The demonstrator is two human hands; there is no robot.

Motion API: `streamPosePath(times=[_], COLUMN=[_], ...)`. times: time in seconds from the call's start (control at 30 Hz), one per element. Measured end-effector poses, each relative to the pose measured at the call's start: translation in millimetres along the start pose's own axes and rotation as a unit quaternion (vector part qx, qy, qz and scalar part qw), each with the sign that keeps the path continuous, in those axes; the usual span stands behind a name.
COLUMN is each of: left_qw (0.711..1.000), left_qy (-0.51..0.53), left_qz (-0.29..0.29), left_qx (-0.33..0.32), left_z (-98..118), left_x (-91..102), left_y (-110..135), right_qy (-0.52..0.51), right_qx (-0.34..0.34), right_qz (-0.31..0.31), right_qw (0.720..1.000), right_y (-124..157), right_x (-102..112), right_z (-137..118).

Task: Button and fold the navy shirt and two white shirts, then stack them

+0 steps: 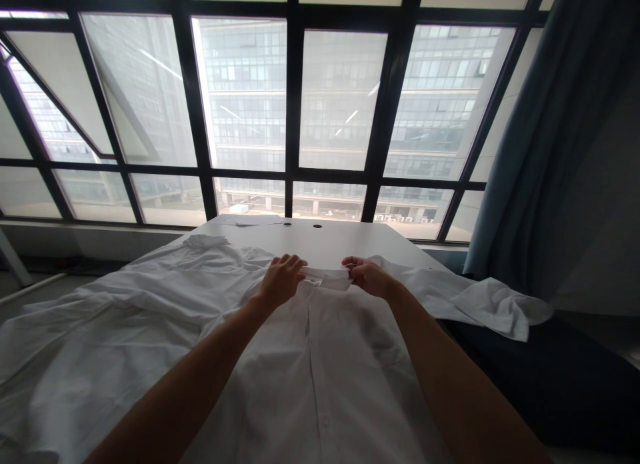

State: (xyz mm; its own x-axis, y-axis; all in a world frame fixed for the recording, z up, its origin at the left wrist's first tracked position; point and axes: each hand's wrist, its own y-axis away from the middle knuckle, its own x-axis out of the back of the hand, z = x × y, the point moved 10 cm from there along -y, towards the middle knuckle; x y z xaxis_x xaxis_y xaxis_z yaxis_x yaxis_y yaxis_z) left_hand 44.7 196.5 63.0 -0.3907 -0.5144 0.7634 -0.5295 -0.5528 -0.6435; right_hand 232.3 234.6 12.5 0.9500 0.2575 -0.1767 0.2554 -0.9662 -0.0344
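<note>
A white button-front shirt point(320, 384) lies spread face up on a white table point(350, 241), with its buttons running down the middle towards me. My left hand point(283, 281) and my right hand point(367, 277) pinch opposite ends of the shirt's collar point(325, 277), which is lifted slightly off the body of the shirt. One crumpled sleeve point(500, 311) hangs past the table's right edge. The other side of the shirt spreads in loose wrinkles to the left and over the table's edge.
Two round holes point(302, 225) sit near the table's far edge, beside a flat white sheet point(250, 219). A dark padded surface point(540, 377) lies low on the right. A large framed window point(295, 104) stands beyond the table, with a blue curtain point(520, 137) at right.
</note>
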Motion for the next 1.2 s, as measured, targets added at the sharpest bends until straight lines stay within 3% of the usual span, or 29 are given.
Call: streamPosePath(times=[0.1,0.27,0.47,0.6,0.77,0.97,1.07,1.2], left_qw=[0.999,0.999,0.999,0.999,0.999,0.998,0.997,0.998], left_qy=[0.019,0.037,0.035,0.030,0.025,0.012,-0.019,0.013], left_qz=[-0.009,-0.001,-0.022,-0.033,-0.037,-0.029,0.007,0.037], left_qx=[-0.039,-0.007,0.001,0.015,0.022,0.053,0.080,0.046], left_z=[16.8,10.8,8.1,8.3,13.3,1.5,-3.1,21.1], left_x=[-3.1,-1.7,-3.8,-5.4,-2.7,4.2,16.0,22.4], left_y=[-1.0,-1.2,-0.9,-1.6,-2.9,-2.8,-2.3,-4.2], right_qy=[-0.031,-0.007,0.222,0.309,0.302,0.254,0.227,0.188], right_qx=[-0.008,0.005,-0.002,-0.074,-0.195,-0.120,-0.078,-0.010], right_qz=[0.013,0.002,-0.013,0.011,-0.067,-0.117,-0.117,-0.095], right_qw=[0.999,1.000,0.975,0.948,0.931,0.953,0.964,0.978], right_y=[-3.3,-3.6,-0.2,10.9,26.2,17.7,11.9,4.5], right_x=[-5.5,-5.7,-3.2,3.4,-10.9,-20.9,-20.2,-22.1], right_z=[3.4,3.8,-1.5,-4.9,13.3,12.0,9.9,2.4])
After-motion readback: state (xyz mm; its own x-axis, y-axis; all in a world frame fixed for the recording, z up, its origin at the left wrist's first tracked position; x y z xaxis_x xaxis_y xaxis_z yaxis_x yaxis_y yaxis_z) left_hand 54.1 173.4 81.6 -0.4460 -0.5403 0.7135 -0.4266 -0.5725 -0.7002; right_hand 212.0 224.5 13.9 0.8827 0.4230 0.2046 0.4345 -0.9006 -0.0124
